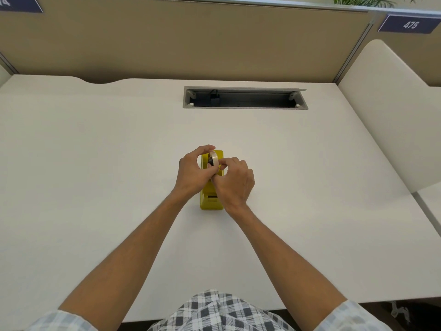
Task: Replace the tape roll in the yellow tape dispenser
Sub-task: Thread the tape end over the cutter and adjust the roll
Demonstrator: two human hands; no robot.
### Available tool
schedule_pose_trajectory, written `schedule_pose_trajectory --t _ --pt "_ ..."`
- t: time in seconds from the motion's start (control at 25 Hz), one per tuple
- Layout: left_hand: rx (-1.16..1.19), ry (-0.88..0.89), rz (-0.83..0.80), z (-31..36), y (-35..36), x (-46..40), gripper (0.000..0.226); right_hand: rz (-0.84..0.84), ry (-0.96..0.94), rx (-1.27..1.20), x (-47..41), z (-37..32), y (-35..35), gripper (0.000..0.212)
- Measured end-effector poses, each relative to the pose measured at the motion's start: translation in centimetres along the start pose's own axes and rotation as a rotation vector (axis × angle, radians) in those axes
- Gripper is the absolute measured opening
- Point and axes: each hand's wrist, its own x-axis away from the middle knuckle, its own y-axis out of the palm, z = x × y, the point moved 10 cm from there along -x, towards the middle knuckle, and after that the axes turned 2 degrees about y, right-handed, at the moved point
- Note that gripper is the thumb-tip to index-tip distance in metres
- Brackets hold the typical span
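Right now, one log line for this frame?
left hand grips tape roll | right hand pinches it | roll over yellow tape dispenser | seating unclear

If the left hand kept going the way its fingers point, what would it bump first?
Probably the tape roll. The left hand curls right around it above the dispenser, with the right hand just beyond. Depth is hard to judge.

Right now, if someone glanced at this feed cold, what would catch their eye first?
The yellow tape dispenser stands out at the middle of the pale desk, with both hands on the tape roll at its far end: the left hand curls round it and the right hand pinches at it. Behind them, an open cable tray cuts a dark slot into the desk's far side.
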Motion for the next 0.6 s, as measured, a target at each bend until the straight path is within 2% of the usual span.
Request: schedule_pose_trajectory --t 0.32,0.6 --pt "-0.014 -0.122 -0.047 -1.4 0.5 -0.1 0.039 -0.045 0.020 0.055 0.3 0.5 1.1 0.012" --pt "-0.059 -0.105 -0.047 -1.4 0.3 -0.2 0.038 -0.061 0.030 0.075 0.3 0.7 1.4 0.013"
